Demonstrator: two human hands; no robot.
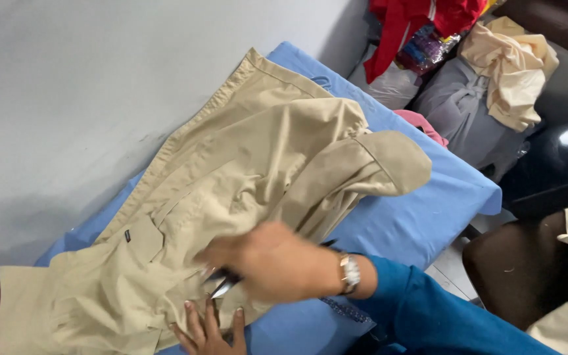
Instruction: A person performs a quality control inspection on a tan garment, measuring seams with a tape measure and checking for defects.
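Khaki shirt (small dark tag) w/ scissors

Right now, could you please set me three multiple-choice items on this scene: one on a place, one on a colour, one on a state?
1. Where does the beige garment lie?
A. On the blue-covered table
B. On the floor
C. Hung on the wall

2. What colour is the sleeve on the right hand's arm?
A. Red
B. Teal blue
C. White

3. What is the left hand doing?
A. Raised in the air
B. Gripping the wristwatch
C. Pressing flat on the garment's edge

Answers:
1 A, as blue cloth shows all around the garment.
2 B, as the sleeve past the wristwatch is teal blue.
3 C, as its fingers are spread on the fabric near the small metal scissors, which the right hand holds.
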